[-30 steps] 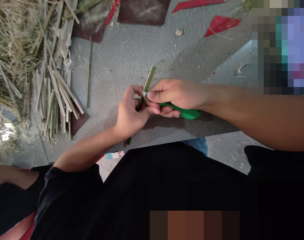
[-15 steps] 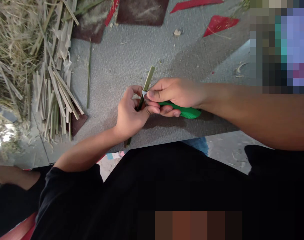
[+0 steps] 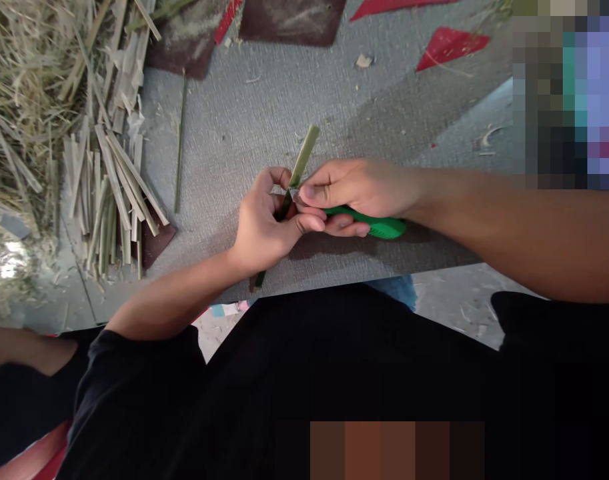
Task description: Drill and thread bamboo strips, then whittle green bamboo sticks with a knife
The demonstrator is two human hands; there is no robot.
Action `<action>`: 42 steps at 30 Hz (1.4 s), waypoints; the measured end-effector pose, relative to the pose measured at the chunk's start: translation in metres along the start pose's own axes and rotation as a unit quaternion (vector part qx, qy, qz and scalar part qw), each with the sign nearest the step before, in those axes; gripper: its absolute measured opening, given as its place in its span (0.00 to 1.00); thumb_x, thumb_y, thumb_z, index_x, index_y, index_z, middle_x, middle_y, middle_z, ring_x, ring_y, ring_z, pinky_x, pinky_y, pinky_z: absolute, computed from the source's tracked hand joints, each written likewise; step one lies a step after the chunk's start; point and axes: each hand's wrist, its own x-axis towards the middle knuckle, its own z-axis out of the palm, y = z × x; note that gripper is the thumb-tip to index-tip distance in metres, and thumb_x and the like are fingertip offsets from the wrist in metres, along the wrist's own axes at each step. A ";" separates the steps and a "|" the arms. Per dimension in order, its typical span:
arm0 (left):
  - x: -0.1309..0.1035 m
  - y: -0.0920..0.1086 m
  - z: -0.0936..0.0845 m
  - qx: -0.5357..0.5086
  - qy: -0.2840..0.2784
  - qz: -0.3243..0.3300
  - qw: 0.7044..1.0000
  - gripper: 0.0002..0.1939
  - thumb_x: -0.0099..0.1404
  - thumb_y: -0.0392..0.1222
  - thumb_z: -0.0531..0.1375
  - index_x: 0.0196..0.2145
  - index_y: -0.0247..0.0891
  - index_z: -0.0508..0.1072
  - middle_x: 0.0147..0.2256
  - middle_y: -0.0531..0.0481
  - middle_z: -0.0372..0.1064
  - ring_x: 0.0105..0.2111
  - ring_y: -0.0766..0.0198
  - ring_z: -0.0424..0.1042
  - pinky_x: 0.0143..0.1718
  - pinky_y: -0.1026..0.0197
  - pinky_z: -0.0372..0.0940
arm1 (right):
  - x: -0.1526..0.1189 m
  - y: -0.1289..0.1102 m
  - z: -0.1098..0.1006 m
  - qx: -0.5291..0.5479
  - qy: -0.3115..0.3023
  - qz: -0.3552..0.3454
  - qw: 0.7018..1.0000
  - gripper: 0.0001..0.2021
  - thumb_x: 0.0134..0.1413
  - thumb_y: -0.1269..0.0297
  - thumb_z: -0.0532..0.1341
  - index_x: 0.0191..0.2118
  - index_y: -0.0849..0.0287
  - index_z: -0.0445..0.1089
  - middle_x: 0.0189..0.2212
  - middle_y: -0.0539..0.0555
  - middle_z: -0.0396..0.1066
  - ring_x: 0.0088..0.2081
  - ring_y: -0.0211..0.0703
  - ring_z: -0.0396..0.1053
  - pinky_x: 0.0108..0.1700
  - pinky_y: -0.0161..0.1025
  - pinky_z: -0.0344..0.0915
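My left hand (image 3: pixel 264 230) is closed round a green bamboo strip (image 3: pixel 305 152), which slants up and away, its pale upper face showing past the fingers. The strip's darker lower end comes out below my wrist near the table edge. In my right hand (image 3: pixel 357 190) is a green-handled utility knife (image 3: pixel 387 227), gripped close to the blade. Its blade tip touches or nearly touches the strip just above my left fingers; most of the blade is hidden by my right fingers. The left thumb lies against the right hand's fingers, under the knife.
A bundle of cut strips (image 3: pixel 127 193) and a heap of shavings (image 3: pixel 29 100) lie at the left of the grey table (image 3: pixel 224 140). A thin stick (image 3: pixel 180 147), brown sheets (image 3: pixel 291 20) and red scraps (image 3: pixel 451 47) lie around. Another person's arm (image 3: pixel 31 350) shows at lower left.
The strip's upper end has moved a little up and right, with more pale face showing. The blade has shifted slightly down and right. Both hands keep their hold.
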 end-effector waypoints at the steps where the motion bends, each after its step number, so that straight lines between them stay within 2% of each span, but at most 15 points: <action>1: 0.000 -0.002 0.000 0.005 0.007 0.004 1.000 0.42 0.52 0.69 0.84 0.45 0.45 0.65 0.22 0.65 0.67 0.19 0.74 0.61 0.20 0.66 0.49 | 0.001 0.001 0.001 -0.003 0.016 -0.007 1.000 0.29 0.85 0.41 0.61 0.34 0.59 0.67 0.21 0.46 0.60 0.16 0.31 0.57 0.16 0.30 0.55; 5: 0.002 -0.003 -0.001 0.013 0.016 0.025 0.999 0.39 0.56 0.67 0.83 0.45 0.44 0.65 0.22 0.65 0.65 0.19 0.75 0.59 0.20 0.66 0.47 | 0.003 0.005 0.002 -0.010 0.056 -0.044 0.997 0.28 0.84 0.44 0.63 0.32 0.58 0.65 0.21 0.46 0.60 0.17 0.32 0.58 0.17 0.30 0.56; 8: 0.002 0.000 0.000 0.006 -0.006 0.022 1.000 0.40 0.55 0.67 0.83 0.45 0.45 0.64 0.23 0.64 0.69 0.19 0.75 0.62 0.21 0.66 0.50 | 0.003 0.005 -0.001 -0.014 0.017 -0.051 0.998 0.28 0.84 0.45 0.63 0.32 0.60 0.69 0.20 0.45 0.59 0.17 0.31 0.59 0.17 0.28 0.58; 11: 0.001 0.003 0.000 0.007 -0.026 0.012 1.000 0.42 0.53 0.68 0.84 0.47 0.45 0.64 0.24 0.63 0.72 0.20 0.74 0.64 0.20 0.67 0.51 | 0.002 0.002 -0.004 -0.014 -0.032 -0.021 0.999 0.28 0.82 0.44 0.66 0.32 0.61 0.71 0.20 0.45 0.60 0.16 0.31 0.60 0.17 0.29 0.58; 14: 0.000 0.002 0.000 0.010 -0.024 0.008 1.000 0.43 0.53 0.68 0.84 0.47 0.45 0.65 0.23 0.63 0.71 0.20 0.73 0.64 0.20 0.67 0.51 | 0.002 -0.001 -0.004 -0.010 -0.045 0.003 0.999 0.29 0.81 0.40 0.66 0.33 0.60 0.70 0.20 0.45 0.60 0.16 0.32 0.59 0.16 0.30 0.58; 16: 0.000 0.000 0.000 0.010 -0.013 0.012 1.000 0.42 0.52 0.68 0.84 0.47 0.45 0.65 0.23 0.64 0.69 0.19 0.74 0.62 0.20 0.66 0.50 | 0.003 0.000 -0.002 -0.009 -0.032 0.001 0.999 0.30 0.81 0.39 0.65 0.32 0.60 0.69 0.19 0.45 0.58 0.15 0.32 0.58 0.16 0.30 0.57; 20: 0.002 -0.002 0.000 0.011 0.007 0.023 1.000 0.40 0.55 0.70 0.82 0.44 0.45 0.65 0.23 0.65 0.67 0.19 0.75 0.61 0.21 0.66 0.51 | 0.005 0.007 0.003 -0.021 0.057 -0.044 0.997 0.29 0.82 0.41 0.65 0.31 0.59 0.69 0.18 0.45 0.58 0.15 0.32 0.58 0.15 0.31 0.55; 22: 0.003 -0.001 0.000 0.010 0.005 0.019 1.000 0.40 0.56 0.69 0.83 0.44 0.45 0.64 0.23 0.64 0.68 0.19 0.75 0.61 0.21 0.66 0.51 | 0.005 0.009 0.004 -0.024 0.077 -0.063 0.995 0.29 0.82 0.42 0.64 0.31 0.59 0.68 0.18 0.45 0.59 0.15 0.33 0.59 0.16 0.31 0.56; 28: 0.002 0.004 -0.002 0.003 -0.025 -0.006 1.000 0.42 0.52 0.67 0.85 0.45 0.45 0.64 0.25 0.61 0.74 0.21 0.73 0.66 0.21 0.66 0.53 | 0.003 0.004 -0.004 -0.022 -0.026 -0.022 0.999 0.28 0.83 0.44 0.64 0.33 0.61 0.69 0.20 0.45 0.60 0.16 0.32 0.59 0.17 0.30 0.58; 31: 0.002 0.002 -0.003 -0.001 -0.022 -0.006 1.000 0.43 0.51 0.67 0.85 0.46 0.45 0.65 0.25 0.61 0.73 0.20 0.73 0.65 0.21 0.66 0.51 | 0.003 0.003 -0.006 -0.009 -0.040 -0.017 0.999 0.27 0.85 0.45 0.63 0.34 0.60 0.69 0.20 0.45 0.60 0.15 0.32 0.59 0.16 0.30 0.58; 36: 0.001 -0.005 -0.004 0.012 -0.006 0.021 1.000 0.42 0.52 0.68 0.84 0.46 0.46 0.65 0.23 0.64 0.69 0.19 0.73 0.62 0.21 0.64 0.53 | 0.004 0.005 -0.002 -0.020 -0.006 -0.057 0.998 0.29 0.81 0.41 0.66 0.33 0.61 0.70 0.21 0.45 0.61 0.17 0.31 0.60 0.17 0.30 0.58; 39: 0.000 -0.006 -0.004 0.027 0.002 0.033 0.999 0.40 0.56 0.67 0.83 0.46 0.45 0.65 0.24 0.63 0.71 0.20 0.72 0.65 0.21 0.65 0.54 | 0.006 0.008 0.002 -0.039 0.020 -0.094 0.995 0.31 0.81 0.39 0.66 0.31 0.61 0.70 0.20 0.45 0.61 0.16 0.31 0.62 0.17 0.30 0.57; 42: 0.000 -0.004 -0.002 0.023 0.011 0.039 0.999 0.38 0.59 0.67 0.82 0.46 0.45 0.64 0.26 0.61 0.75 0.22 0.70 0.71 0.22 0.65 0.57 | 0.009 0.010 0.005 -0.047 0.070 -0.123 0.989 0.31 0.81 0.39 0.66 0.30 0.60 0.68 0.19 0.45 0.61 0.16 0.32 0.61 0.17 0.31 0.59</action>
